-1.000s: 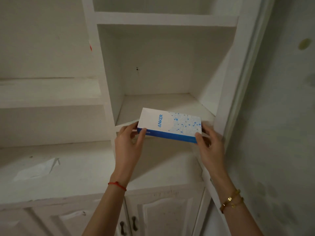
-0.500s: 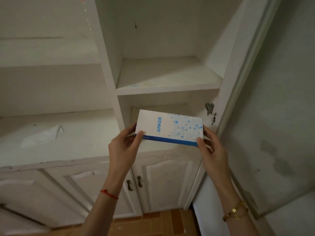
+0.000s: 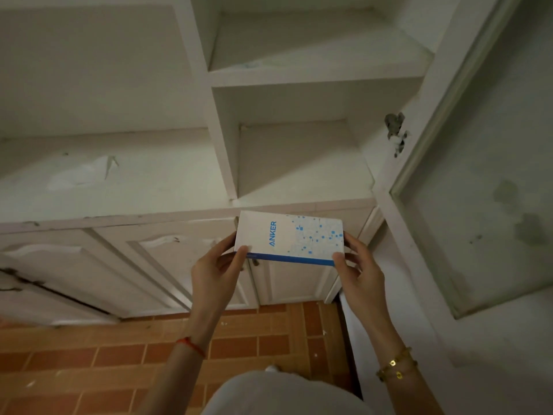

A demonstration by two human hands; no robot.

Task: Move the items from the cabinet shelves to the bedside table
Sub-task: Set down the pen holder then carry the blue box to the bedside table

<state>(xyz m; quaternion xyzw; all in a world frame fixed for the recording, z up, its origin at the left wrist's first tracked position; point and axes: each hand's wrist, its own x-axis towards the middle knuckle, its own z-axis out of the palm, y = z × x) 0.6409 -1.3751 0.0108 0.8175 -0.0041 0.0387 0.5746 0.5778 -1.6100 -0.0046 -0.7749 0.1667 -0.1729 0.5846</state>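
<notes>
A flat white and blue Anker box (image 3: 288, 236) is held level in the air in front of the white cabinet's lower doors. My left hand (image 3: 217, 266) grips its left end and my right hand (image 3: 360, 265) grips its right end, thumbs on the near blue edge. The box is below and clear of the cabinet shelves (image 3: 299, 76), whose visible compartments hold nothing I can make out. The bedside table is not in view.
An open cabinet door (image 3: 466, 181) with a glass pane hangs at the right, close to my right arm. A wide counter ledge (image 3: 119, 181) with peeling paint runs to the left. Closed lower doors (image 3: 167, 265) stand behind the box. Below is orange brick-pattern floor (image 3: 104, 363).
Both hands have carried the box off the shelf, down and toward me, now level with the lower doors. The view has tilted down so the floor shows.
</notes>
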